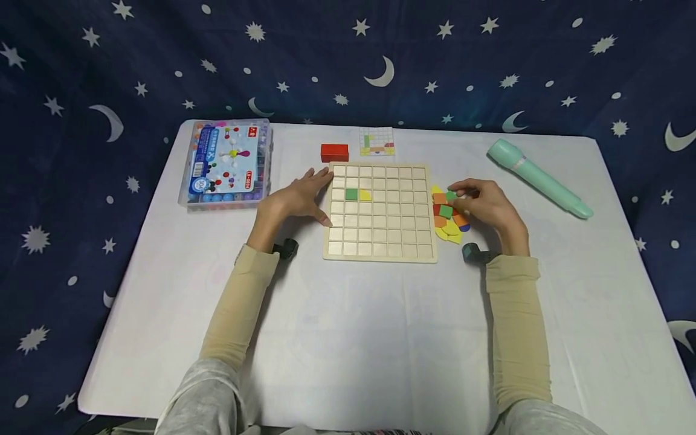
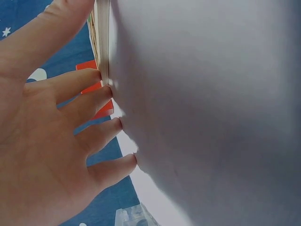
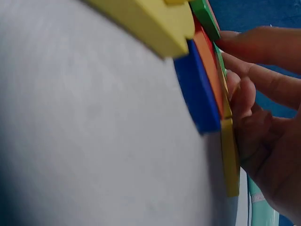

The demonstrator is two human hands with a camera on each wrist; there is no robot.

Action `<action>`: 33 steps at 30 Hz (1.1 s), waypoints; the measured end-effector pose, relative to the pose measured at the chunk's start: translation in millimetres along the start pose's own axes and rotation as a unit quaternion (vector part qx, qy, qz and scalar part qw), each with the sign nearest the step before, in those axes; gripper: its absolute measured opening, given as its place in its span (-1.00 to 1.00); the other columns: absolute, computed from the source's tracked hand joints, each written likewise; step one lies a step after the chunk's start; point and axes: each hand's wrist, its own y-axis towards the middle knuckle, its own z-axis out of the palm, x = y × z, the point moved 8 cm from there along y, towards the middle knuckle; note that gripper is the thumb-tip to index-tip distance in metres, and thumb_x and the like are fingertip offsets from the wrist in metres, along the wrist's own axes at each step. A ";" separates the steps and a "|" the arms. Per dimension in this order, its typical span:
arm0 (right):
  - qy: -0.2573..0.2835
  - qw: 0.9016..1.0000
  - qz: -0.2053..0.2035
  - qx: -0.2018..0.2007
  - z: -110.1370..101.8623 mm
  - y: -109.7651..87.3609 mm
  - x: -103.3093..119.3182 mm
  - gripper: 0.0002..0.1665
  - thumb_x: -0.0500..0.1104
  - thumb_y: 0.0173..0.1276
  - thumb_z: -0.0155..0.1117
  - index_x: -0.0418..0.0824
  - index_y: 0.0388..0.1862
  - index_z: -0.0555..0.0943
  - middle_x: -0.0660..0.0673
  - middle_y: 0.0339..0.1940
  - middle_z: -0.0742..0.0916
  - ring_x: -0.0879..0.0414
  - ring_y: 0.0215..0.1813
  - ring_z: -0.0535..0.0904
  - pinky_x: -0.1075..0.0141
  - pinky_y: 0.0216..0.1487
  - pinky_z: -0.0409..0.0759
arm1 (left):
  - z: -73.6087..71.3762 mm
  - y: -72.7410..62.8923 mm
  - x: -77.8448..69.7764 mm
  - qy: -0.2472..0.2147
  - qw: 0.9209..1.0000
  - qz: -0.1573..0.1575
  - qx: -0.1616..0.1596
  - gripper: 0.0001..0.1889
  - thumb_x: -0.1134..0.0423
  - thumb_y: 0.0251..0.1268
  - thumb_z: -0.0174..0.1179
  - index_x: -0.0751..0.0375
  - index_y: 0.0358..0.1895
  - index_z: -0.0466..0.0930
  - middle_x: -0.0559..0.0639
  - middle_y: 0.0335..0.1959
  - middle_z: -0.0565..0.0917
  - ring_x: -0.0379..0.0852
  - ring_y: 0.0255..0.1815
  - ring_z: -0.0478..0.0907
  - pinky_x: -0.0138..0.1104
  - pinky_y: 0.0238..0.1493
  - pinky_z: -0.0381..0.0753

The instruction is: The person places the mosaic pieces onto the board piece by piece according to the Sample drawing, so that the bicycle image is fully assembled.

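Left hand (image 1: 298,197): fingers spread at the nine o'clock edge of the grid board (image 1: 380,232). Right hand (image 1: 487,206): fingers at the tile pile (image 1: 446,212), board's three o'clock; grip indeterminable. Apparent step: tile selection; next move calls for a clean pinch.

The board (image 1: 380,235) lay between the left hand (image 1: 296,196) and right hand (image 1: 489,205), two tiles (image 1: 351,194) on it nearer the left. Loose pieces (image 1: 451,228) lay at the right hand's fingers. A case (image 1: 228,163) sat left of the left hand, a tube (image 1: 541,180) beyond the right; behind the board, a block (image 1: 334,153) and card (image 1: 376,142).
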 end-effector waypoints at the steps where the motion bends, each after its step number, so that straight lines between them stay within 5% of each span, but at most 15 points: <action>1: 0.000 1.000 -0.001 0.002 -0.3 -0.3 -0.9 -0.48 -0.12 0.44 0.32 -0.21 0.34 0.57 -0.23 0.08 0.57 -0.06 -0.01 0.42 0.20 -0.07 0.45 | 0.1 0.0 -0.5 0.001 1.000 0.001 0.000 0.26 0.07 0.04 0.60 0.03 0.71 -0.15 -0.05 0.75 -0.22 0.06 0.74 -0.41 0.18 0.68 -0.23; 20: -0.013 1.000 -0.001 -0.016 -5.4 -3.9 0.6 -0.57 -0.16 0.38 0.39 -0.32 0.15 0.56 -0.25 -0.09 0.58 -0.08 -0.14 0.47 0.20 -0.16 0.50 | -0.3 0.8 1.1 -0.009 1.000 -0.010 0.000 0.28 0.07 0.02 0.62 -0.02 0.71 -0.15 -0.09 0.74 -0.24 0.02 0.74 -0.42 0.18 0.68 -0.24; 33: -0.021 0.999 -0.005 -0.040 -10.8 -11.0 10.5 -0.70 -0.21 0.52 0.16 -0.31 0.12 0.65 -0.29 -0.09 0.66 -0.08 -0.17 0.48 0.25 -0.26 0.51 | -0.2 1.3 1.7 -0.014 1.000 -0.008 0.001 0.28 0.08 0.02 0.62 -0.01 0.71 -0.15 -0.08 0.74 -0.23 0.03 0.74 -0.42 0.20 0.67 -0.26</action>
